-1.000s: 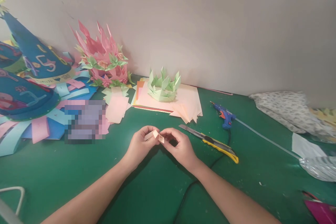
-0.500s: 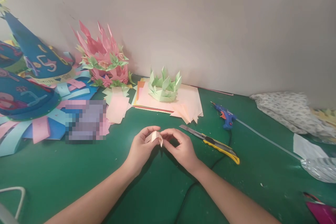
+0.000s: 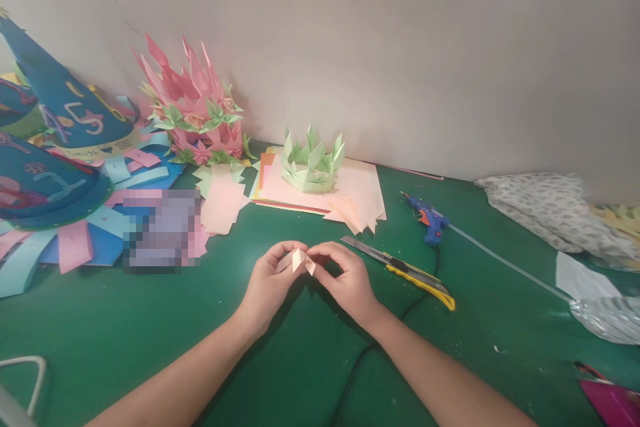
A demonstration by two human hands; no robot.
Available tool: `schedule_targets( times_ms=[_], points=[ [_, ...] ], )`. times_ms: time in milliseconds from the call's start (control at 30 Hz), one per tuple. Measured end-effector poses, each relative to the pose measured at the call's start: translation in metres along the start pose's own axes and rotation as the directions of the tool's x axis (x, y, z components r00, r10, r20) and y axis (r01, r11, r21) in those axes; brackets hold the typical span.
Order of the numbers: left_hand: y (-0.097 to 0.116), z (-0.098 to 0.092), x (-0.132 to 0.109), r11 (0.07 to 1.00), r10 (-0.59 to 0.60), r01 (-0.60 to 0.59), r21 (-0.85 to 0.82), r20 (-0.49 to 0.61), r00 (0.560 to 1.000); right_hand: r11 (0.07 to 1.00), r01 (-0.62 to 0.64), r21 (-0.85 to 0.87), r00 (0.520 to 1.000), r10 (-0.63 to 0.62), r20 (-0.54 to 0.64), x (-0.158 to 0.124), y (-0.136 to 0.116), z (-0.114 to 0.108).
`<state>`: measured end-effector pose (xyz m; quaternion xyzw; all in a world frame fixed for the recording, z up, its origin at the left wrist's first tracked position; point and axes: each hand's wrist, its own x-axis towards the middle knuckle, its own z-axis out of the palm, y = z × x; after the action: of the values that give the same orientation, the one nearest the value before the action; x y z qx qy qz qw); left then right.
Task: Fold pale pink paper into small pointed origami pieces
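Both my hands meet over the green table (image 3: 300,373), pinching a small folded piece of pale peach paper (image 3: 299,260). My left hand (image 3: 267,283) grips its left end with curled fingers. My right hand (image 3: 345,280) holds the right end between thumb and forefinger. The paper shows a pointed fold between the fingertips. Just right of my right hand lies a yellow utility knife (image 3: 405,271) with its blade out.
A green folded paper crown (image 3: 313,163) sits on a stack of peach sheets (image 3: 360,197). A pink and green paper crown (image 3: 193,110), blue cone hats (image 3: 65,107) and coloured strips fill the left. A blue glue gun (image 3: 430,221), its black cable and crumpled cloth (image 3: 545,207) lie to the right.
My fingers have shifted slightly on the paper piece, turning its fold. The hands stay in the same spot; the view moved a little.
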<state>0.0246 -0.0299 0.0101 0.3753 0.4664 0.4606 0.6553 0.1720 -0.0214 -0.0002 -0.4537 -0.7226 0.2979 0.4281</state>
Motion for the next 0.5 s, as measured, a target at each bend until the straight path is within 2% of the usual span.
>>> schedule_targets(
  times_ms=[300,500],
  points=[
    [0.0003,0.0001,0.0008,0.990,0.075,-0.068,0.126,-0.051,0.996,0.999,-0.028,0.029,1.000,0.028,-0.006,-0.0003,-0.0009,0.0008],
    [0.0021,0.0029,-0.0003,0.995,0.069,-0.070,0.064,0.022,0.997,0.994,-0.055,0.095,0.998,0.054,0.011,-0.0008,0.0021,0.0009]
  ],
)
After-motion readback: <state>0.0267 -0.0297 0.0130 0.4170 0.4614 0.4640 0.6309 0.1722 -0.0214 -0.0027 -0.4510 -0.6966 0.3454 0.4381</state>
